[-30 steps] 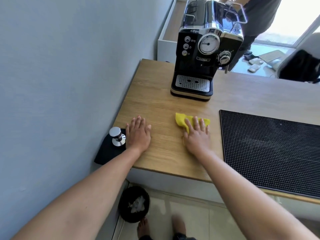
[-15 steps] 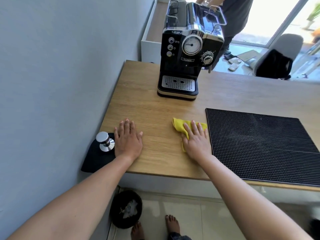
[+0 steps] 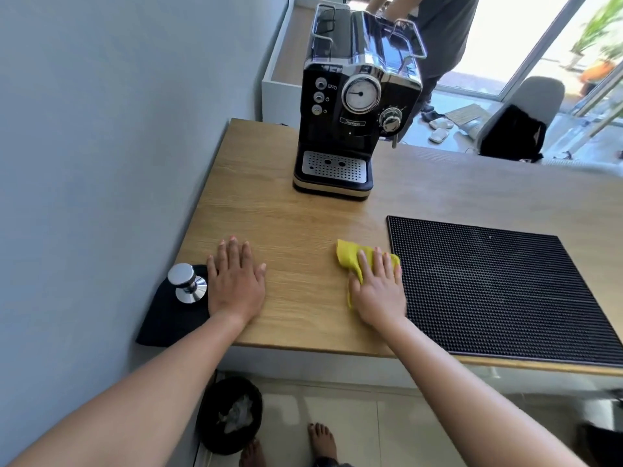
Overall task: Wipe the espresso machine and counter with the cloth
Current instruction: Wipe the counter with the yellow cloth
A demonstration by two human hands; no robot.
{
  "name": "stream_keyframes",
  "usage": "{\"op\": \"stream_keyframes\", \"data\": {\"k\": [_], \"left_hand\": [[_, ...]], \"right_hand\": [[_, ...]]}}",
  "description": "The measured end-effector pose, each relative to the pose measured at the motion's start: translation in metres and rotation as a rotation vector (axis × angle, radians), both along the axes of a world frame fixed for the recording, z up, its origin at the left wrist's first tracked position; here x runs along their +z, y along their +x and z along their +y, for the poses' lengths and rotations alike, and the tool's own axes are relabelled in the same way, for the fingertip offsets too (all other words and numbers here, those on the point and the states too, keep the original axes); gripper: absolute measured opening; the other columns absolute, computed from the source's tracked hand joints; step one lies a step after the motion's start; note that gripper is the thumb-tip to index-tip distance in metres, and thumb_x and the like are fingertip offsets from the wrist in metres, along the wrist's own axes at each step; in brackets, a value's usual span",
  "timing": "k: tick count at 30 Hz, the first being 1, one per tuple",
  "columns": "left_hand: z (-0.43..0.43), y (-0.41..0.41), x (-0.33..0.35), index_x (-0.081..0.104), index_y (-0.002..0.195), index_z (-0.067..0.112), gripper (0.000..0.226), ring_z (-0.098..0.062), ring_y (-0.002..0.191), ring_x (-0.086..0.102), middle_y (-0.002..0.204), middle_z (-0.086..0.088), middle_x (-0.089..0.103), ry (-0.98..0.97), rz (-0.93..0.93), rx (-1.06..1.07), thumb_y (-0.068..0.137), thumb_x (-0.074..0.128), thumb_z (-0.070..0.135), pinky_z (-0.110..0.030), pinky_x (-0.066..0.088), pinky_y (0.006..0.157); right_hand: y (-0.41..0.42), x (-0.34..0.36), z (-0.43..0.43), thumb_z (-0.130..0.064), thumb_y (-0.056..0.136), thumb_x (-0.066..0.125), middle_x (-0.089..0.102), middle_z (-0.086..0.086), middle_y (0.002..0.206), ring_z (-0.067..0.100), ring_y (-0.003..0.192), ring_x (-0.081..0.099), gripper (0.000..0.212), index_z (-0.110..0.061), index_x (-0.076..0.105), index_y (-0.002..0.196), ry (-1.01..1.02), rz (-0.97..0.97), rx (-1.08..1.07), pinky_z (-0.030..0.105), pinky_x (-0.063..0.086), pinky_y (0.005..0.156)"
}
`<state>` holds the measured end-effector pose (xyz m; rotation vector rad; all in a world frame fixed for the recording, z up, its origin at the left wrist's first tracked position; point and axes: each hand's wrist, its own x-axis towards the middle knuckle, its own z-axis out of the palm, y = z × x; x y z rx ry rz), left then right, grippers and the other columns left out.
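Observation:
A black and chrome espresso machine [image 3: 357, 106] stands at the back of the wooden counter [image 3: 286, 224]. A yellow cloth [image 3: 350, 259] lies on the counter near the front, just left of a black mat. My right hand [image 3: 379, 289] presses flat on the cloth with straight fingers. My left hand [image 3: 236, 281] rests flat on the bare counter to the left, fingers straight, holding nothing.
A black ribbed mat [image 3: 499, 288] covers the counter's right side. A chrome tamper [image 3: 187, 283] stands on a small black pad [image 3: 168, 318] at the front left corner, by the wall. A black bin [image 3: 231, 416] sits on the floor below. A person stands behind the machine.
My right hand and the cloth have slid a little to the right, up to the mat's edge. The left hand has stayed beside the tamper. The camera view has shifted.

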<state>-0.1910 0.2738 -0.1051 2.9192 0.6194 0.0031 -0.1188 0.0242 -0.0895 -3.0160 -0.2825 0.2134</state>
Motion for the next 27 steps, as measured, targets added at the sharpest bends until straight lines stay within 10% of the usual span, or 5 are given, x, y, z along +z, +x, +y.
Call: {"op": "stream_keyframes", "data": {"k": [3, 11, 21, 27], "left_hand": [[0.0, -0.001, 0.0, 0.011, 0.155, 0.014, 0.065, -0.026, 0.15, -0.005, 0.163, -0.01, 0.003, -0.003, -0.009, 0.002, 0.1, 0.011, 0.049, -0.047, 0.001, 0.121], [0.003, 0.0, -0.005, 0.019, 0.154, 0.015, 0.057, -0.025, 0.15, 0.004, 0.162, -0.009, 0.01, -0.011, -0.051, 0.006, 0.101, 0.02, 0.038, -0.046, 0.005, 0.121], [0.001, 0.0, -0.007, 0.012, 0.154, 0.016, 0.064, -0.023, 0.15, 0.0, 0.163, -0.007, 0.005, 0.027, -0.033, 0.024, 0.096, 0.002, 0.04, -0.044, 0.004, 0.121], [0.0, 0.001, -0.005, 0.021, 0.153, 0.015, 0.065, -0.024, 0.15, 0.007, 0.162, -0.008, 0.014, 0.021, -0.044, 0.025, 0.095, 0.006, 0.039, -0.046, 0.009, 0.121]], "right_hand": [[0.032, 0.001, 0.054, -0.052, 0.1, 0.019, -0.003, 0.006, 0.165, 0.028, 0.151, -0.008, 0.063, -0.028, 0.007, 0.157, 0.029, 0.021, -0.114, 0.046, -0.008, 0.121], [-0.081, -0.009, 0.002, -0.054, 0.095, 0.038, 0.019, -0.001, 0.162, 0.024, 0.15, 0.016, 0.062, -0.036, 0.025, 0.153, 0.077, -0.024, 0.654, 0.044, 0.011, 0.118], [0.091, 0.003, 0.076, -0.048, 0.099, 0.02, -0.003, 0.007, 0.165, 0.029, 0.151, -0.007, 0.064, -0.025, 0.005, 0.157, 0.018, 0.01, -0.128, 0.048, -0.003, 0.121], [0.032, 0.004, 0.085, -0.051, 0.095, 0.03, 0.01, 0.001, 0.164, 0.026, 0.152, 0.005, 0.063, -0.033, 0.02, 0.155, 0.048, 0.006, 0.545, 0.044, -0.001, 0.123]]}}
